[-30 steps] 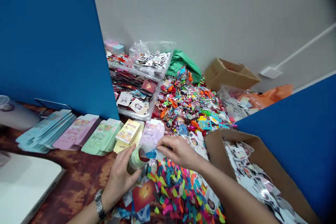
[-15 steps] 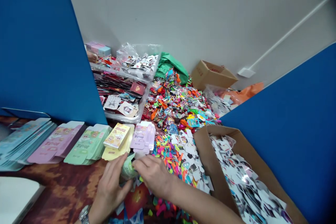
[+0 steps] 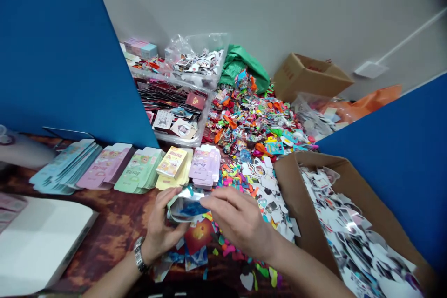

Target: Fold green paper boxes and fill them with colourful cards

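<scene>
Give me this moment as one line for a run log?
Left hand: around open box | Right hand: at its mouth, by blue item | Nearby: yellow carton, purple cartons

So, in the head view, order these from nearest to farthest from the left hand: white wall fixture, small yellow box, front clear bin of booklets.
From the left hand:
1. Small yellow box: just beyond the hand.
2. Front clear bin: farther back, behind the yellow box.
3. White wall fixture: at the back, far right.
</scene>
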The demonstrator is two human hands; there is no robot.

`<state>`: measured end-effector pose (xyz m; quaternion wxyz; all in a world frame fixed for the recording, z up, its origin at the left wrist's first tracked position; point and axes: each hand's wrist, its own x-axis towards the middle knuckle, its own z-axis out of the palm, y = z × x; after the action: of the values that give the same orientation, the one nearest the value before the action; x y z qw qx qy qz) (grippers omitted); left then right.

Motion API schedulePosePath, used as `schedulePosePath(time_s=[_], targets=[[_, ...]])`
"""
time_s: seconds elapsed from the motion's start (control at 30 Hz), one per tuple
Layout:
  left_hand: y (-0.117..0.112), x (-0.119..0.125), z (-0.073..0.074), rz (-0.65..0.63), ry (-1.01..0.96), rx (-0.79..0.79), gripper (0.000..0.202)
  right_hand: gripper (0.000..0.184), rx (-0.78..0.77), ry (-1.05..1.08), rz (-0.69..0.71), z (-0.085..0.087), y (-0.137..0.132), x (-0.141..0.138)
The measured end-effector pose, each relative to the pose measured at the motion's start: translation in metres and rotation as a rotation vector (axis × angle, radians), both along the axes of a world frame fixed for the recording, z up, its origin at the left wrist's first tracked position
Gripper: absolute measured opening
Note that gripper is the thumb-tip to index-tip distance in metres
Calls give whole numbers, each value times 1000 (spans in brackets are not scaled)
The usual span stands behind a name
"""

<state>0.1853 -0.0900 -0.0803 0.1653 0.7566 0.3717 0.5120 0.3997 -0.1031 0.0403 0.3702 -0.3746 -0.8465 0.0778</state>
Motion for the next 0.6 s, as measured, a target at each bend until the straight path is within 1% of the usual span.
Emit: schedulePosePath(time_s=[0.1,0.23,0.43,0.53,0.6], targets=[[0,-1,4,-18,-17,12,71,30,3,13,2,2,-4,2],[2,-2,4,-5,-26,30,69,34,-17,50,-77,6,-4,11],[1,-2,5,-2,-37,25,71,41,-5,124,-183,16,-7,20],[0,-3,6,-11,-41,30,71,43,-20,137,-158,17,-9,21],[-1,-2,7,-12,-40,37,70,43,-53,143,-125,15,-10,18]])
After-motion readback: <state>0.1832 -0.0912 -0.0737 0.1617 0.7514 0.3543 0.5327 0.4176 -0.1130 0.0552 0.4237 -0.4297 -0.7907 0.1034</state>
